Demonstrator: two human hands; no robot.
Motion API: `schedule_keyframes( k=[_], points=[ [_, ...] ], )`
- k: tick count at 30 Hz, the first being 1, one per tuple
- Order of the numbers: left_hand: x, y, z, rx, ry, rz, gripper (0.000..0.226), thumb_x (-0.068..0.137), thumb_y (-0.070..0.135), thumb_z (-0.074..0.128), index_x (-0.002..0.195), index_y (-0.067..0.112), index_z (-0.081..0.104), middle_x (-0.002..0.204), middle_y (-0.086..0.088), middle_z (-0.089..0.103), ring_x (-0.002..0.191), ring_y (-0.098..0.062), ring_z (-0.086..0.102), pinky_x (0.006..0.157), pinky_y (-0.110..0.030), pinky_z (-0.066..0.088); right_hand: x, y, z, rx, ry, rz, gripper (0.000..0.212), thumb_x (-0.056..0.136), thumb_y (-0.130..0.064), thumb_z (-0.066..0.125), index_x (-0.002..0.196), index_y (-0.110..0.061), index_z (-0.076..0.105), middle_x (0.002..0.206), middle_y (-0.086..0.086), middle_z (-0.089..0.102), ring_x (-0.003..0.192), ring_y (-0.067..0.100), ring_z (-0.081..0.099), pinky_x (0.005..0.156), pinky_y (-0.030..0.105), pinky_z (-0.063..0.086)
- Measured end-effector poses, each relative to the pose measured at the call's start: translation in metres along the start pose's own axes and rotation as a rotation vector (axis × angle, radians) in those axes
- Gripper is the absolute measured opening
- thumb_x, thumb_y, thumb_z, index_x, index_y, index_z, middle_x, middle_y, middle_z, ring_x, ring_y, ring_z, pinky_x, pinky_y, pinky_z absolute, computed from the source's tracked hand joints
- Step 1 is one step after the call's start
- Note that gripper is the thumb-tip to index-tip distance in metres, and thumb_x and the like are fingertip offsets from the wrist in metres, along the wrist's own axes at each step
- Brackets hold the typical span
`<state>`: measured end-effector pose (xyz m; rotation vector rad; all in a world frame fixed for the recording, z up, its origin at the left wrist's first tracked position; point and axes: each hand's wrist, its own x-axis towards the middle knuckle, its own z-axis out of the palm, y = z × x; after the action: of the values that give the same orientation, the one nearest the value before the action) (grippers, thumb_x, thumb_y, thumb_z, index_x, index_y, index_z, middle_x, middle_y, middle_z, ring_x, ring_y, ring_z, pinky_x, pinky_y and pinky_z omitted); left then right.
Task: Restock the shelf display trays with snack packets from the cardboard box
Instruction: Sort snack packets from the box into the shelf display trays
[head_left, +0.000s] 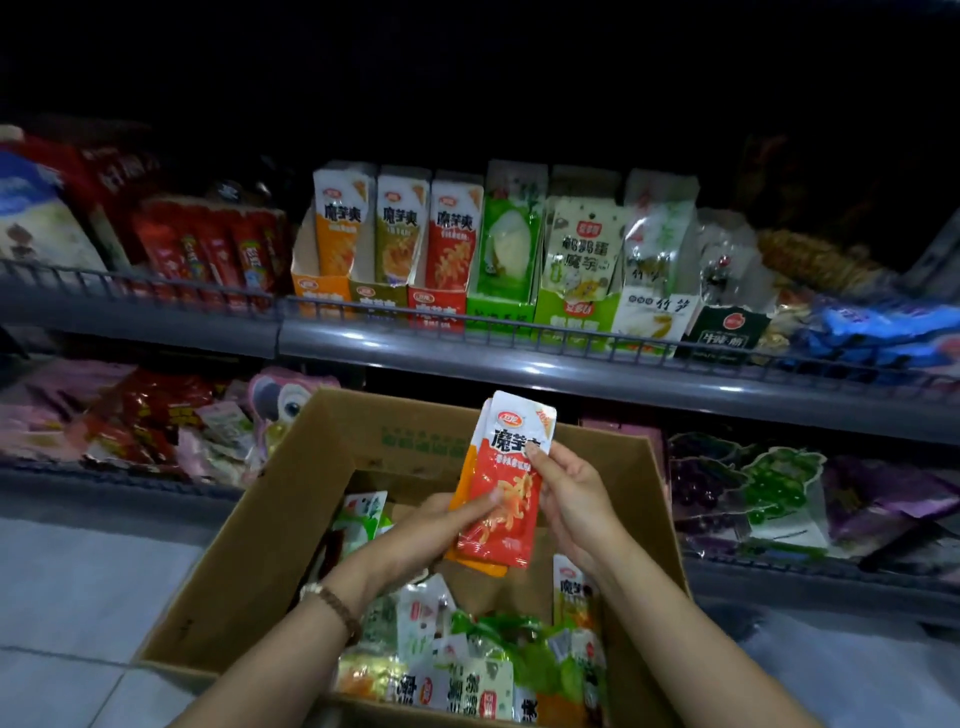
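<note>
red packet (503, 512) reads 魔芋

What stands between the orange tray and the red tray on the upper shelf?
An olive-green tray holding upright packets, shown in the head view.

Both bare forearms come in from the bottom edge and converge. Left grip (441, 525) holds the lower left part of a stack of snack packets (514, 467), thumb laid across the front, fingers behind. Right grip (571, 499) sits right of and higher than the left grip, pinching the stack's right edge, thumb tip on the front, other fingers curled behind. Grips apart, stack between them.
</note>
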<state>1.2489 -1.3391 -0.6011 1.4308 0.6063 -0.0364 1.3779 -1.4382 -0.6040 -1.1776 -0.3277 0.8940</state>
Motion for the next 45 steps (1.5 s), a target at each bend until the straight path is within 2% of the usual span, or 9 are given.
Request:
schedule_keyframes(
  k=[6, 9, 14, 21, 25, 31, 35, 39, 45],
  points=[
    [-0.011, 0.035, -0.018, -0.092, 0.268, 0.245, 0.020, 0.080, 0.011, 0.071, 0.100, 0.010, 0.067, 0.097, -0.008, 0.074, 0.093, -0.025, 0.069, 0.081, -0.030, 0.057, 0.012, -0.048, 0.035, -0.112, -0.022, -0.164, 0.051, 0.090, -0.006, 0.057, 0.132, -0.030, 0.040, 0.106, 0.011, 0.070, 0.083, 0.016, 0.070, 0.068, 0.031, 0.057],
    [-0.022, 0.056, -0.033, -0.133, 0.362, 0.326, 0.019, 0.077, 0.001, 0.072, 0.094, 0.009, 0.067, 0.094, -0.008, 0.074, 0.086, -0.024, 0.070, 0.071, -0.024, 0.058, 0.014, -0.073, 0.052, -0.170, -0.114, -0.193, 0.056, 0.089, -0.007, 0.059, 0.133, -0.036, 0.040, 0.105, 0.011, 0.071, 0.091, 0.020, 0.070, 0.070, 0.034, 0.058],
    [-0.038, 0.082, -0.056, -0.119, 0.421, 0.395, 0.026, 0.075, 0.014, 0.075, 0.098, 0.017, 0.063, 0.088, 0.001, 0.075, 0.079, -0.012, 0.072, 0.063, -0.019, 0.054, 0.025, -0.105, 0.080, -0.271, -0.240, -0.118, 0.049, 0.089, -0.016, 0.061, 0.134, -0.024, 0.043, 0.103, 0.011, 0.072, 0.097, 0.025, 0.069, 0.085, 0.042, 0.056],
    [-0.028, 0.107, -0.089, -0.110, 0.448, 0.408, 0.039, 0.068, 0.024, 0.078, 0.104, 0.017, 0.063, 0.091, 0.002, 0.075, 0.083, -0.014, 0.071, 0.071, -0.025, 0.054, 0.049, -0.133, 0.106, -0.444, -0.297, -0.165, 0.061, 0.084, -0.002, 0.066, 0.133, -0.023, 0.037, 0.101, 0.008, 0.072, 0.085, 0.016, 0.071, 0.061, 0.025, 0.057],
    [-0.014, 0.123, -0.106, -0.086, 0.489, 0.421, 0.034, 0.075, 0.033, 0.073, 0.104, 0.017, 0.065, 0.093, 0.001, 0.074, 0.089, -0.018, 0.070, 0.085, -0.034, 0.053, 0.070, -0.150, 0.111, -0.479, -0.264, -0.217, 0.064, 0.082, 0.002, 0.065, 0.133, -0.025, 0.038, 0.106, 0.012, 0.070, 0.087, 0.021, 0.070, 0.068, 0.032, 0.060],
    [0.002, 0.152, -0.134, -0.065, 0.555, 0.490, 0.007, 0.094, 0.023, 0.055, 0.092, 0.018, 0.059, 0.072, 0.006, 0.071, 0.055, -0.005, 0.067, 0.045, -0.016, 0.050, 0.120, -0.194, 0.114, -0.533, -0.056, -0.527, 0.063, 0.083, 0.004, 0.063, 0.136, -0.018, 0.035, 0.097, 0.001, 0.065, 0.085, 0.015, 0.066, 0.064, 0.028, 0.059],
    [0.012, 0.163, -0.154, -0.045, 0.575, 0.511, 0.010, 0.093, 0.026, 0.055, 0.101, 0.022, 0.061, 0.090, 0.006, 0.070, 0.069, -0.001, 0.066, 0.046, -0.010, 0.047, 0.170, -0.216, 0.122, -0.585, 0.089, -0.620, 0.060, 0.083, 0.004, 0.064, 0.135, -0.014, 0.038, 0.102, 0.004, 0.058, 0.093, 0.026, 0.064, 0.085, 0.048, 0.054],
    [0.025, 0.169, -0.167, -0.062, 0.570, 0.520, 0.005, 0.093, 0.024, 0.056, 0.094, 0.025, 0.061, 0.092, 0.008, 0.067, 0.080, -0.002, 0.062, 0.045, -0.008, 0.045, 0.214, -0.213, 0.130, -0.891, 0.246, -0.616, 0.050, 0.084, -0.011, 0.069, 0.128, -0.012, 0.045, 0.114, 0.008, 0.061, 0.100, 0.028, 0.061, 0.089, 0.048, 0.051],
    [0.041, 0.167, -0.176, -0.073, 0.498, 0.441, 0.019, 0.092, 0.024, 0.058, 0.108, 0.016, 0.060, 0.099, -0.002, 0.071, 0.081, -0.011, 0.069, 0.059, -0.027, 0.058, 0.234, -0.177, 0.125, -1.162, 0.158, -0.688, 0.045, 0.086, -0.020, 0.066, 0.128, -0.020, 0.048, 0.125, 0.002, 0.059, 0.111, 0.023, 0.059, 0.090, 0.041, 0.052]
  ],
)
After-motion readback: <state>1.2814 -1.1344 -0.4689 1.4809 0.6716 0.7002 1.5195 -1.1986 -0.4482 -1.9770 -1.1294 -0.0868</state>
